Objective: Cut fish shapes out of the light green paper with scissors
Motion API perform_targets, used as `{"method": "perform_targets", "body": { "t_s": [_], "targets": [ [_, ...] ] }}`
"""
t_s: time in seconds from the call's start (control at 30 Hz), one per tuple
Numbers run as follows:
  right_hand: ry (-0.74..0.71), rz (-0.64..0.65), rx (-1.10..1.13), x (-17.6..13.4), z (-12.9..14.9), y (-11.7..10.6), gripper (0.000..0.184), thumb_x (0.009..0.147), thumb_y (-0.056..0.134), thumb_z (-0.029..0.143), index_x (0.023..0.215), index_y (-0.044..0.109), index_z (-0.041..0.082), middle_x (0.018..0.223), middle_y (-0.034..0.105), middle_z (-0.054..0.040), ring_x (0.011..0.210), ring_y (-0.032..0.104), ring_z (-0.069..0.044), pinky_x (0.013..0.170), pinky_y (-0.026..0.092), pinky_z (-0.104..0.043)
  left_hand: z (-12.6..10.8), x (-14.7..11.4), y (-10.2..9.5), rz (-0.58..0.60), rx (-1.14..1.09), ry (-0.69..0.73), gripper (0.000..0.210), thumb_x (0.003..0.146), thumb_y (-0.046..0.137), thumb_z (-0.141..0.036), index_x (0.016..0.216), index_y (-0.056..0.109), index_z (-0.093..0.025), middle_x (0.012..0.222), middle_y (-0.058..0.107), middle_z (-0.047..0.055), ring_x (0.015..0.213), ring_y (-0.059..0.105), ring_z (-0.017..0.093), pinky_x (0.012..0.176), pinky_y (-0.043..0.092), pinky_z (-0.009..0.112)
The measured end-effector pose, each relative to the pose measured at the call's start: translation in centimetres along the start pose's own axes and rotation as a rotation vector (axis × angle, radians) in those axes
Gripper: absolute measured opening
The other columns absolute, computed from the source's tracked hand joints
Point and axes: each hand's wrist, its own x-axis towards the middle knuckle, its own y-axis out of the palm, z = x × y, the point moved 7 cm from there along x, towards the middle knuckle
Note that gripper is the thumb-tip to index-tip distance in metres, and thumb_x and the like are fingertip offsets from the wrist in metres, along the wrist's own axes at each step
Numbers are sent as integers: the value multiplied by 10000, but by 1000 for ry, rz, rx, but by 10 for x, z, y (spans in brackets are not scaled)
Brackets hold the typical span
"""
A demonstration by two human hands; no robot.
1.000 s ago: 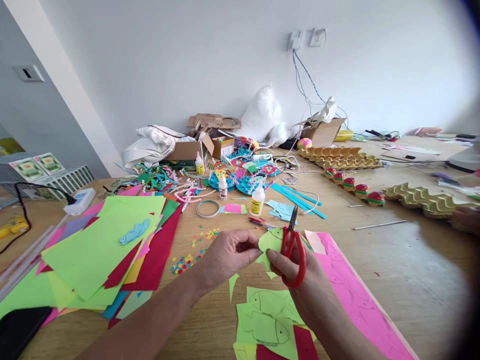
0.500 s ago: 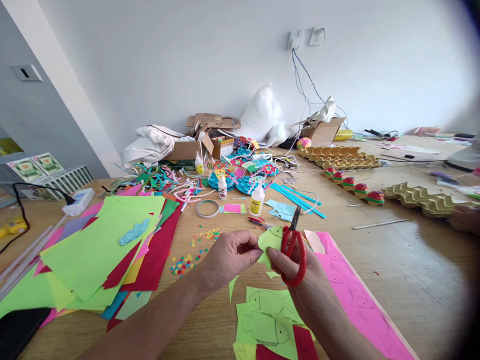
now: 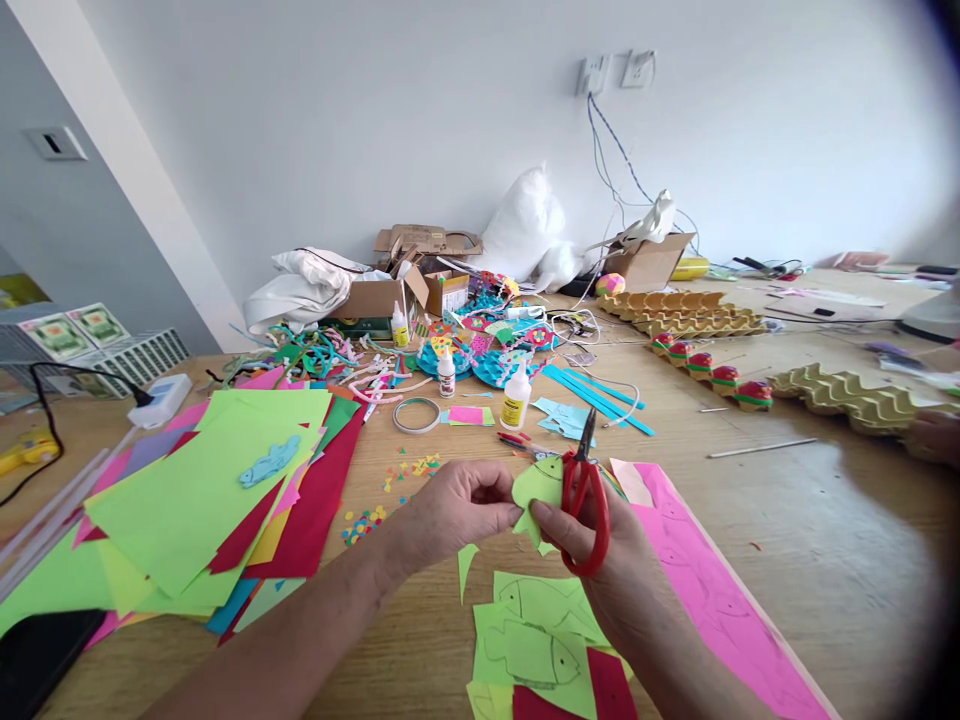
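A light green paper fish, with pencilled lines at its head, is held between my two hands above the table. My left hand is closed, its thumb and fingertips pinched at the fish's left edge. With my right hand I grip red-handled scissors, blades pointing up and away, while the thumb presses on the fish. Below lie green sheets with fish drawn on them, over a red piece of paper. A thin green offcut rests just left of those sheets.
Coloured paper sheets with a blue paper fish cover the left. A glue bottle and a tape roll stand ahead. Pink paper lies right, egg cartons farther. Another person's hand shows at the right edge.
The paper fish and scissors have shifted very slightly, and the view has turned a touch. Both hands keep the same grip.
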Motion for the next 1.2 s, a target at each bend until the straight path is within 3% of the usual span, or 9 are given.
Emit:
{"method": "perform_targets", "body": {
  "t_s": [0.27, 0.47, 0.87, 1.03, 1.2],
  "targets": [
    [21, 36, -66, 0, -3, 1, 209, 649, 719, 261, 739, 539, 203, 574, 522, 60, 508, 430, -109, 476, 347, -230, -2, -3, 0, 115, -48, -62, 34, 647, 580, -152, 677, 585, -136, 645, 536, -25, 622, 468, 89, 595, 337, 229],
    [21, -89, -110, 2, 4, -7, 252, 634, 724, 256, 773, 520, 206, 527, 496, 78, 461, 417, -96, 437, 314, -216, 1, -2, -16, 12, -78, -99, 68, 642, 628, -185, 638, 580, -137, 601, 533, -32, 584, 470, 79, 584, 345, 227],
    [-90, -17, -181, 8, 8, -12, 207, 724, 686, 271, 699, 497, 192, 566, 501, 62, 516, 431, -98, 481, 333, -224, 7, 2, -22, -5, -176, -114, 125, 646, 662, -237, 691, 618, -130, 616, 593, -8, 567, 522, 79, 610, 402, 232],
    [-89, -80, -144, 11, 2, -20, 241, 709, 704, 300, 689, 484, 204, 564, 484, 67, 518, 420, -103, 480, 327, -227, 8, 2, -18, 36, -23, -134, 42, 660, 599, -154, 693, 620, -140, 629, 583, -17, 570, 515, 79, 608, 410, 236],
    [-113, -125, -187, 14, 2, -26, 258, 686, 718, 326, 649, 491, 207, 549, 469, 58, 495, 429, -111, 449, 321, -237, -5, -1, -22, 100, 311, -95, 108, 687, 536, -86, 703, 627, -142, 635, 565, -24, 601, 515, 81, 595, 395, 209]
  ]
}}
